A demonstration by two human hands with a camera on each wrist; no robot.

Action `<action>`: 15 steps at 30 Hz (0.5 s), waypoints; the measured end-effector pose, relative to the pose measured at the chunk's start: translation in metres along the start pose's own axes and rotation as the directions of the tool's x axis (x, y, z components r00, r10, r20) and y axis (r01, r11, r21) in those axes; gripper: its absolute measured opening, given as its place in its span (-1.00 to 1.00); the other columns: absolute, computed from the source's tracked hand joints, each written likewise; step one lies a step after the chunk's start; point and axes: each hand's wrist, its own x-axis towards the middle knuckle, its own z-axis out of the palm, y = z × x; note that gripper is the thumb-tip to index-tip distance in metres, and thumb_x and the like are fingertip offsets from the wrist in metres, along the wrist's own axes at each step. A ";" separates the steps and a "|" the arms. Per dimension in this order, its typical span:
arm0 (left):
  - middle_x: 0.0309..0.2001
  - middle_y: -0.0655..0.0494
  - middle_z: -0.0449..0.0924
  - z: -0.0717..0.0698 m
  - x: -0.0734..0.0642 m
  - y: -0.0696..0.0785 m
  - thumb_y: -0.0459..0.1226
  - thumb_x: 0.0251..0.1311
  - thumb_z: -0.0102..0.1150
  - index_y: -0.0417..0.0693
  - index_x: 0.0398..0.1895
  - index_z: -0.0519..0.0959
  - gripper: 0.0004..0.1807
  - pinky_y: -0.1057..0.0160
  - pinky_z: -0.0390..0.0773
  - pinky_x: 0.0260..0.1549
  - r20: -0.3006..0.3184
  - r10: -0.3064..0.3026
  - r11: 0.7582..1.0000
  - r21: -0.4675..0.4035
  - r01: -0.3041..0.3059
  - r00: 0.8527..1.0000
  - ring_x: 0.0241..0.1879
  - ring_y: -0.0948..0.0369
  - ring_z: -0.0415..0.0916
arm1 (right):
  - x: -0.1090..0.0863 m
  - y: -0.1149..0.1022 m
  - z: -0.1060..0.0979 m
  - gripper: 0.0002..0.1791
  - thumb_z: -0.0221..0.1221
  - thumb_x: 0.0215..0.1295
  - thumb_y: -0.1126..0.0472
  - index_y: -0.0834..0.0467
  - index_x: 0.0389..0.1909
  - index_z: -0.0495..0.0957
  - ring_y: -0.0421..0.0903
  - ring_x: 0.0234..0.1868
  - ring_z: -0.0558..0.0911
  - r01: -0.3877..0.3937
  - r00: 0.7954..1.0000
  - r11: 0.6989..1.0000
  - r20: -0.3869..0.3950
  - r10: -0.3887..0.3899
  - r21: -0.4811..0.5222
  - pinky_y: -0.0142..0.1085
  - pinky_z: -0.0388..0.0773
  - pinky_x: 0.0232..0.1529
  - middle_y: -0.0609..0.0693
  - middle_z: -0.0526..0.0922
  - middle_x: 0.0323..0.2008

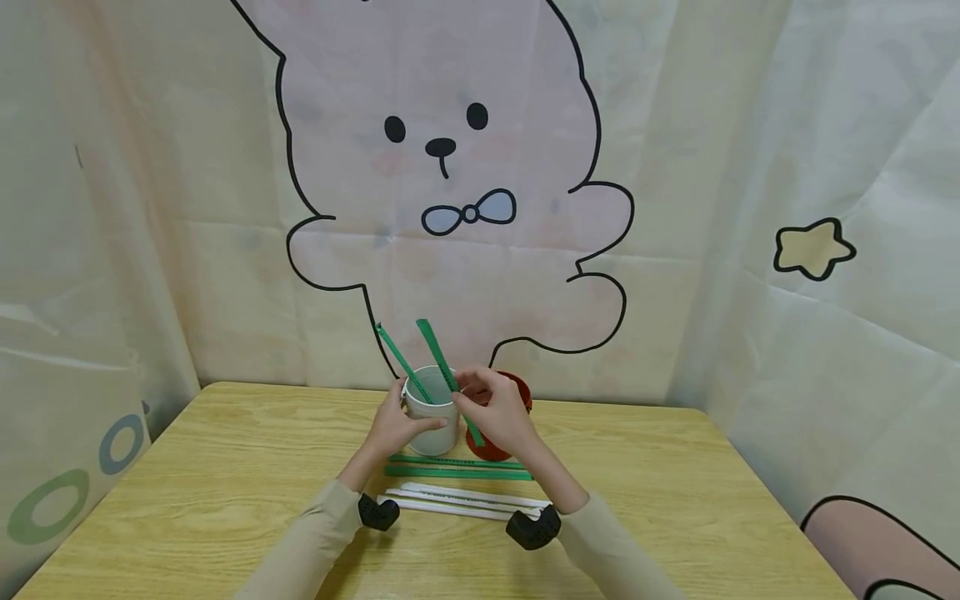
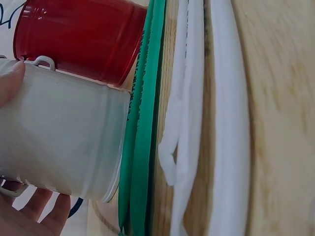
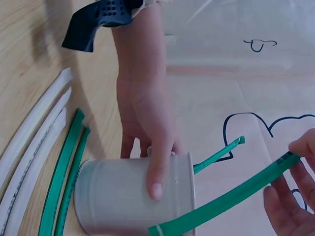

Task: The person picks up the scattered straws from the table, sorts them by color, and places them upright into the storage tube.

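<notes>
On the light wood-grain table, the person's left hand grips an upright white metal cup, in which one slim green strip leans. The right hand pinches a second, flat green strip, slanted across the cup's near side. A glossy red metal bucket stands beside the cup; two green lengths and some white strips lie in front.

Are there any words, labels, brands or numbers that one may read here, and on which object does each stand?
No text is readable.
Held green strip: dark print, blurred.
Green strips on the table: dark characters, too small and blurred.
White strips: dark print, too blurred.
</notes>
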 end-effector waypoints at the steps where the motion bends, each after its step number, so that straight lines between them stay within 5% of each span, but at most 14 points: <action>1: 0.32 -0.11 0.30 0.000 0.000 0.000 -0.15 -0.09 0.51 -0.10 0.43 0.07 0.05 -0.24 0.30 0.25 0.002 0.001 1.000 -0.004 -0.001 1.000 0.37 -0.14 0.21 | 0.002 -0.002 0.001 -0.79 0.25 0.22 0.34 0.19 -0.11 0.61 -0.03 -0.28 0.66 0.010 1.000 1.000 -0.013 -0.010 0.008 -0.37 0.63 -0.20 0.10 0.70 -0.22; 6: 0.30 -0.10 0.32 0.000 0.000 -0.001 -0.16 -0.09 0.51 -0.10 0.42 0.09 0.02 -0.23 0.31 0.25 0.000 0.007 1.000 -0.010 -0.007 1.000 0.34 -0.10 0.27 | 0.010 -0.012 0.006 -0.78 0.24 0.23 0.35 0.24 -0.09 0.60 0.05 -0.24 0.66 0.056 0.992 0.994 -0.122 -0.045 0.094 -0.35 0.63 -0.18 0.17 0.68 -0.22; 11: 0.31 -0.10 0.32 0.000 0.000 -0.001 -0.15 -0.09 0.51 -0.10 0.42 0.09 0.03 -0.23 0.31 0.25 -0.008 0.001 1.000 0.002 -0.001 1.000 0.34 -0.11 0.26 | 0.020 -0.016 0.013 -0.79 0.25 0.23 0.34 0.24 -0.11 0.59 0.10 -0.21 0.65 0.102 0.961 0.984 -0.270 -0.060 0.143 -0.32 0.63 -0.18 0.20 0.67 -0.22; 15: 0.32 -0.11 0.31 0.001 0.000 -0.002 -0.15 -0.09 0.51 -0.10 0.42 0.09 0.03 -0.23 0.30 0.25 -0.009 0.000 1.000 0.000 0.000 1.000 0.34 -0.11 0.25 | 0.026 -0.013 0.019 -0.81 0.25 0.24 0.32 0.23 -0.13 0.60 0.02 -0.21 0.65 0.122 0.947 0.981 -0.314 -0.069 0.151 -0.29 0.64 -0.15 0.18 0.67 -0.24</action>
